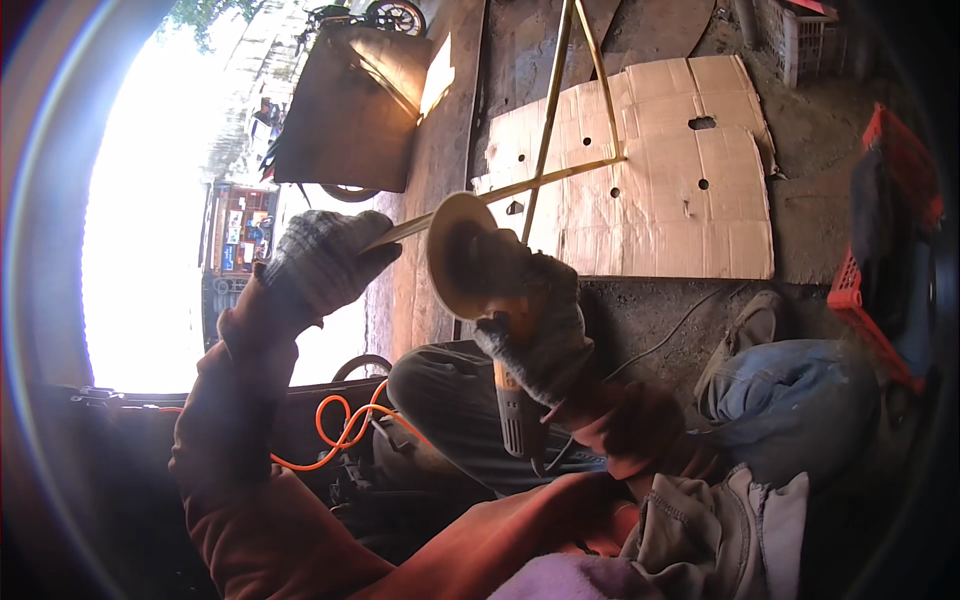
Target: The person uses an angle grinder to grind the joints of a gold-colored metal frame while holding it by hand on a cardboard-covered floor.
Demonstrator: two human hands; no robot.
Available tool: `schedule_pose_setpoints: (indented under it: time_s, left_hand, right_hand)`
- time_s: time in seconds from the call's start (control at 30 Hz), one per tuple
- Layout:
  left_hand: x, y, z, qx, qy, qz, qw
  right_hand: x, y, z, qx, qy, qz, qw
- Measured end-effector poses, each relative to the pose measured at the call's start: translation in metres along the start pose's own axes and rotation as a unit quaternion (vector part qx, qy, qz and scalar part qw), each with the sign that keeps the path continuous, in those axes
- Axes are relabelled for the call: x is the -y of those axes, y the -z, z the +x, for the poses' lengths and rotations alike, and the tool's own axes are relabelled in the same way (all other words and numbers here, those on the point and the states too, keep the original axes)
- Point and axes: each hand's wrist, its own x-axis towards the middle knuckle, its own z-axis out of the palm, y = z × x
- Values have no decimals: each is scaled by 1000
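My left hand [328, 262], in a grey knit work glove, is closed around the end of a thin brass-coloured metal bar. This bar belongs to a narrow angled metal frame [578, 172] that stretches away over the cardboard. My right hand [550, 340], also gloved, grips an angle grinder [511, 408] with a yellow and dark body. The grinder's round tan disc [440, 270] overlaps the bar just right of my left hand; whether it touches the metal I cannot tell. Part of the grinder's head is in shadow.
Flattened cardboard [660, 235] with holes lies under the frame. An orange hose [345, 440] loops at lower left, and a dark cord [668, 335] runs across the floor. Red crates [850, 290] stand at right. A brown panel [345, 120] and a motorcycle [375, 18] are at upper left.
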Motion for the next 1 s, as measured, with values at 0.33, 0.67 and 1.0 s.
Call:
schedule_pose_setpoints:
  time_s: [0.33,0.67,1.0]
  left_hand:
    - [5,0,1,-15,-38,66,997]
    - [1,-8,-6,4,-12,29,999]
    - [27,-35,-5,-108,-36,-136,984]
  right_hand:
    - [1,9,9,21,64,-43,997]
    - [-42,2,6,-56,-91,241,965]
    - [17,10,19,48,49,47,997]
